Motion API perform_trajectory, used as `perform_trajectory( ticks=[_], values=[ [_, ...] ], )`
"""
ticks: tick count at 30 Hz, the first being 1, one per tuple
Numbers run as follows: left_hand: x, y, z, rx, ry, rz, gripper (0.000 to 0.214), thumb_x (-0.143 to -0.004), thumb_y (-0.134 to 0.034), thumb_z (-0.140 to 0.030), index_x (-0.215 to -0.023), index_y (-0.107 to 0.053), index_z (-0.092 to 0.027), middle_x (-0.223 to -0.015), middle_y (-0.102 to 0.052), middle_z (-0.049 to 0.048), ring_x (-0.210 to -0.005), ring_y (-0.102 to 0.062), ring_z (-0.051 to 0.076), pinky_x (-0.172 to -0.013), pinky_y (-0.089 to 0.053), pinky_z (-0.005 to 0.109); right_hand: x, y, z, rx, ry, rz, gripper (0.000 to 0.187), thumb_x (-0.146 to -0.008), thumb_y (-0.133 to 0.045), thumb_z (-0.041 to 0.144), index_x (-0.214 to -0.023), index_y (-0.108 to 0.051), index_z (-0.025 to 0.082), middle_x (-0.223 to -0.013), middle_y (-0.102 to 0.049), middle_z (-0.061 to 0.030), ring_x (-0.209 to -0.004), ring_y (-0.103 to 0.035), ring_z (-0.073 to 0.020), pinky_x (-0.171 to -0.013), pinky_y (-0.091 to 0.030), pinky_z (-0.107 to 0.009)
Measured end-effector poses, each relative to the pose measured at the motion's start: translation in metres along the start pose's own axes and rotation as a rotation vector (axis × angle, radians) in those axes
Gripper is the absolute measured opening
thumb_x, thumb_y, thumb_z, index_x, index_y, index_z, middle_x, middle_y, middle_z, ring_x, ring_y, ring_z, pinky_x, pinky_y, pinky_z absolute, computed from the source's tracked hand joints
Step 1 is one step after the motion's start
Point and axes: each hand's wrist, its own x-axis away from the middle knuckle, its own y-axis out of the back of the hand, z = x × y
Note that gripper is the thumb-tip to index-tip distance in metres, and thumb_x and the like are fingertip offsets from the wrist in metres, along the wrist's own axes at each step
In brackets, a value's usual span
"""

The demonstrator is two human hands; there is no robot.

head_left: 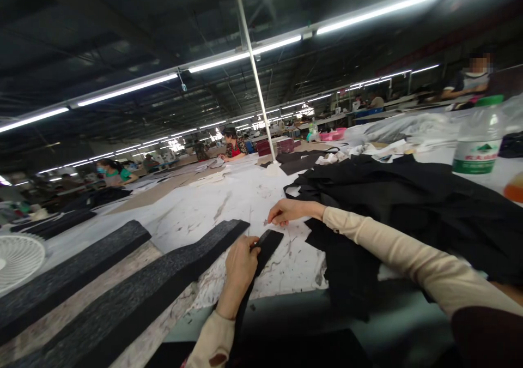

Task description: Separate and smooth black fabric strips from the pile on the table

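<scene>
My left hand (240, 264) is closed, thumb and fingers pinching the edge of a narrow black fabric piece (269, 248) that runs down over the table's front edge. Just beyond its far end, my right hand (289, 212) is held in a pinch above the white table covering (229, 204). A tiny pale speck shows at those fingertips, too small to name. To the left lie two long stacks of dark cloth strips, a nearer stack (163, 270) and a farther stack (81, 264). Right of my hands spreads a heap of black cut fabric (392, 199).
A white pole (257, 79) rises from the table ahead. A green-capped bottle (478, 136) stands at the right, near clear plastic sheeting (412, 127). A white fan (18, 259) is at the left edge. Several people work at tables farther back.
</scene>
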Motion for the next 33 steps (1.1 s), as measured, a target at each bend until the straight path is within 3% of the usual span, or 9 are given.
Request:
perform_trajectory(
  ticks=[6,11,20,27,33],
  values=[
    [0.002,-0.001,0.003,0.007,-0.053,-0.019,0.027,-0.08,-0.059,-0.012,-0.103,-0.07,-0.022,-0.092,-0.066,0.002,-0.085,-0.059,0.016,-0.076,-0.039,0.027,-0.006,-0.012,0.016,0.313,0.143,0.029,0.03,-0.079,-0.05,0.008,-0.102,-0.069,0.007,-0.069,-0.066,-0.0042,-0.055,-0.057,-0.0091,-0.059,-0.045,-0.021],
    [0.002,-0.002,0.004,0.03,-0.059,-0.026,0.026,-0.08,-0.059,-0.011,-0.1,-0.071,-0.022,-0.092,-0.066,0.0019,-0.084,-0.059,0.016,-0.076,-0.039,0.027,-0.007,-0.012,0.017,0.43,0.209,0.036,0.031,-0.077,-0.05,0.003,-0.1,-0.069,0.009,-0.073,-0.066,-0.0034,-0.058,-0.055,-0.0083,-0.061,-0.043,-0.019],
    [0.002,0.0,0.002,0.026,-0.055,-0.033,0.025,-0.08,-0.059,-0.011,-0.099,-0.071,-0.022,-0.09,-0.067,0.002,-0.084,-0.059,0.017,-0.078,-0.04,0.027,-0.004,-0.018,0.024,0.697,0.306,-0.014,0.022,-0.076,-0.052,0.004,-0.087,-0.069,0.012,-0.085,-0.067,-0.0055,-0.072,-0.057,-0.0121,-0.067,-0.04,-0.022],
    [0.001,-0.001,0.004,0.078,-0.033,-0.012,0.026,-0.082,-0.058,-0.016,-0.105,-0.07,-0.021,-0.095,-0.068,0.0029,-0.086,-0.061,0.017,-0.077,-0.042,0.027,0.001,-0.031,0.024,1.095,0.301,-0.1,0.016,-0.087,-0.045,0.015,-0.092,-0.061,0.014,-0.09,-0.061,-0.0074,-0.067,-0.055,-0.014,-0.055,-0.032,-0.026],
    [-0.012,0.0,0.009,0.066,0.018,-0.013,0.027,-0.082,-0.058,-0.015,-0.106,-0.07,-0.019,-0.094,-0.072,0.0027,-0.083,-0.063,0.015,-0.079,-0.045,0.024,-0.001,-0.028,0.012,1.2,0.338,-0.154,0.017,-0.093,-0.041,0.017,-0.095,-0.058,0.015,-0.093,-0.058,-0.0066,-0.073,-0.056,-0.0144,-0.052,-0.031,-0.027]
  ],
)
